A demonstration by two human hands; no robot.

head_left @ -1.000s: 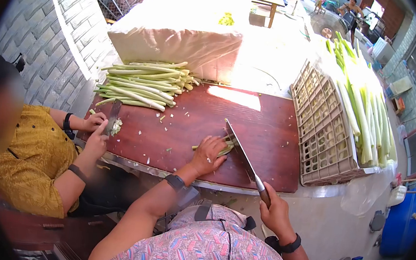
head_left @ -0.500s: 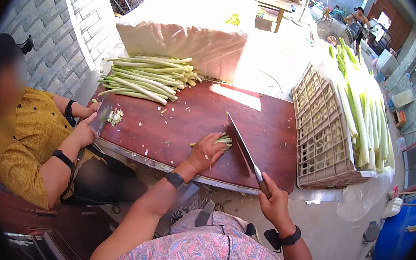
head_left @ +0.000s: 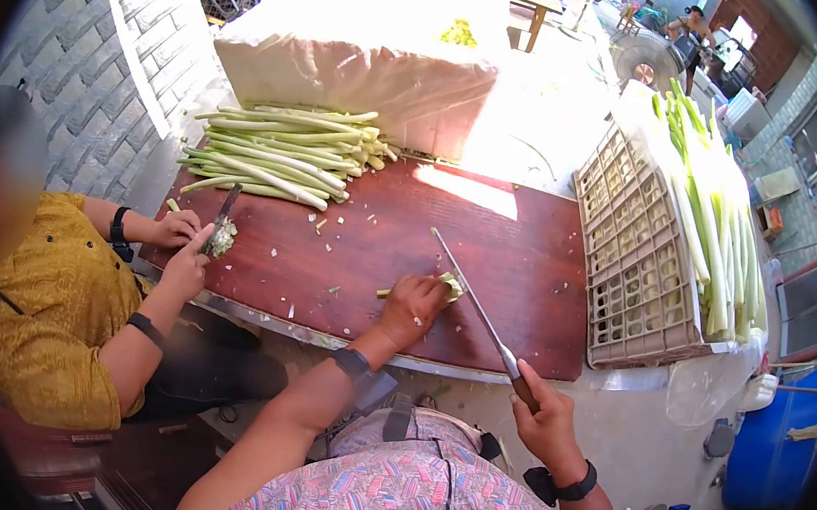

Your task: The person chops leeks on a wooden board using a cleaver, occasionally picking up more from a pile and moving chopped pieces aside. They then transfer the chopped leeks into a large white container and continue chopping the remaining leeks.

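Note:
My left hand (head_left: 413, 305) is closed over a short bunch of green onion pieces (head_left: 451, 286) and presses it on the dark red tabletop (head_left: 368, 271). Cut ends stick out by its fingertips, and a stub shows on the other side. In my right hand (head_left: 545, 421) is the wooden handle of a large kitchen knife (head_left: 480, 311). Its blade stands nearly edge-on right beside the cut ends, tip pointing away from me. Small white and green scraps lie scattered around.
At left, a person in a yellow shirt (head_left: 70, 301) holds another knife (head_left: 228, 206) over chopped green onion (head_left: 223, 237). A pile of long green onions (head_left: 280, 159) lies at the back left. On the right, a plastic crate (head_left: 634, 267) stands beside more upright stalks (head_left: 715, 235).
My knife has turned more edge-on and its blade has come closer to the bunch. My left hand has shifted slightly right. The co-worker's knife has moved to their chopped pieces.

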